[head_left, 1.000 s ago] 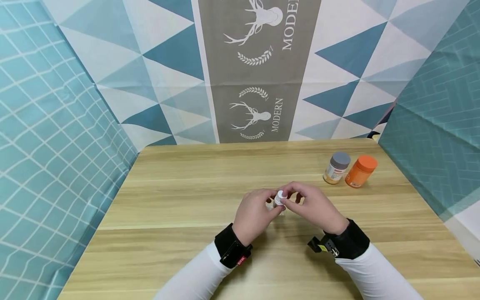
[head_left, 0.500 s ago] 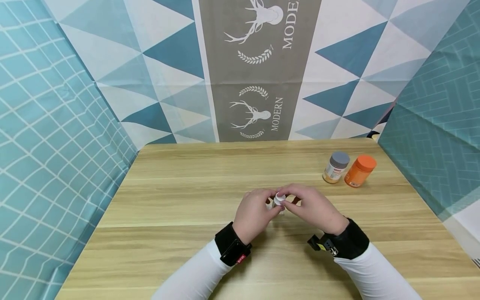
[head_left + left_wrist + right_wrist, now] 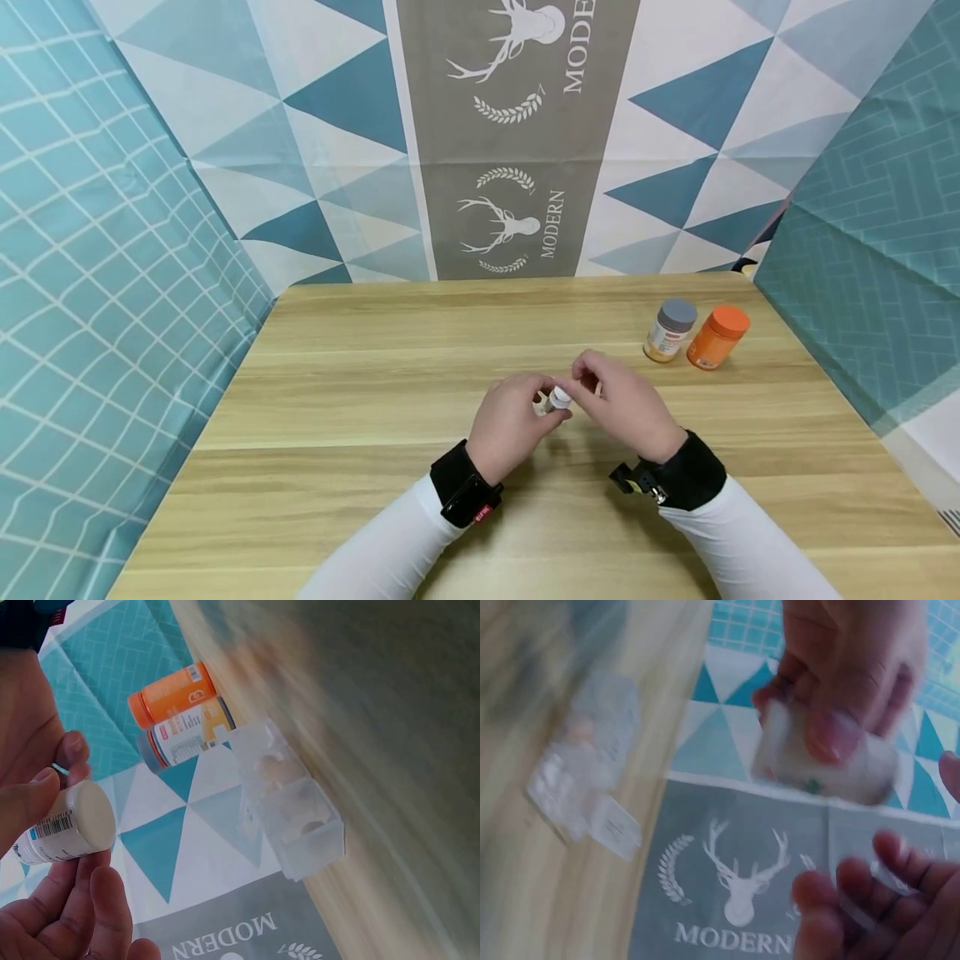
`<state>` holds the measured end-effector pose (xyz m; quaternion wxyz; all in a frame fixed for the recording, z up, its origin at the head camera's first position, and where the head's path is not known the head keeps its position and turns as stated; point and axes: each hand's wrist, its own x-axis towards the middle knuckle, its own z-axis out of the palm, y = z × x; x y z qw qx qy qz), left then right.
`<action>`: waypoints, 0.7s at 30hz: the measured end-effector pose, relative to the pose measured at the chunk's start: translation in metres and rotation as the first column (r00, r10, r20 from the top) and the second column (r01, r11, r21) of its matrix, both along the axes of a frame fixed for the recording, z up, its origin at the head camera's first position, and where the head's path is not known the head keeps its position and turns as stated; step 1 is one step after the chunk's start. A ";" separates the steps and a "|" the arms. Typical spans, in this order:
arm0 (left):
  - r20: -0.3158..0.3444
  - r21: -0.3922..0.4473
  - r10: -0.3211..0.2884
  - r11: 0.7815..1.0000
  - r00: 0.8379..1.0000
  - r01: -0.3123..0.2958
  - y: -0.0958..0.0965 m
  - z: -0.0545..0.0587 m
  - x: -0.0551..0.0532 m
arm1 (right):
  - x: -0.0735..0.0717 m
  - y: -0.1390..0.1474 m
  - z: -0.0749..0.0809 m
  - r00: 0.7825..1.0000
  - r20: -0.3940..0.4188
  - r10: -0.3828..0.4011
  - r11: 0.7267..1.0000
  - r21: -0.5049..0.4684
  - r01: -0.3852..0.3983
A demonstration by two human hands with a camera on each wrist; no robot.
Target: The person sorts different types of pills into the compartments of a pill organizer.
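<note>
My left hand (image 3: pixel 510 425) grips a small white bottle (image 3: pixel 64 825) between thumb and fingers. Its label has a barcode, and its flat pale end faces the left wrist camera. In the head view, the white cap (image 3: pixel 560 397) shows between my hands. My right hand (image 3: pixel 628 407) is beside the cap with thumb and fingers spread apart. In the right wrist view its fingers (image 3: pixel 870 900) are loosely bent, with a gap between them and the bottle. Beyond lies a clear plastic box (image 3: pixel 289 814) on the table, with a few pale round pieces inside.
A grey-lidded bottle (image 3: pixel 670 330) and an orange bottle (image 3: pixel 717 337) stand side by side at the table's back right. The wooden table (image 3: pixel 360 367) reaches back to a patterned cloth (image 3: pixel 502 125). Teal cloths hang along both sides.
My right fingers have come off the cap and parted, with the index finger drawn away to the back right. The left hand still holds the bottle in nearly the same place.
</note>
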<state>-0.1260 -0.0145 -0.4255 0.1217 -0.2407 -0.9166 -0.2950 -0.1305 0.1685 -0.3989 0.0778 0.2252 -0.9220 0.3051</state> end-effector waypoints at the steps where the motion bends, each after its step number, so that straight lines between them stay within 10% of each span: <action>1: 0.005 0.004 0.000 1.000 1.000 0.000 0.000 0.000 0.000 | 0.000 0.002 0.002 1.000 -0.004 0.031 0.999 -0.010 -0.031; 9: 0.015 -0.002 -0.004 1.000 1.000 0.005 -0.001 0.000 -0.001 | -0.002 0.013 0.009 0.949 0.007 0.315 0.945 0.094 -0.314; 21: 0.036 -0.008 -0.004 1.000 0.999 0.004 0.002 0.000 -0.002 | -0.002 0.012 0.006 0.973 0.049 0.226 0.968 0.099 -0.229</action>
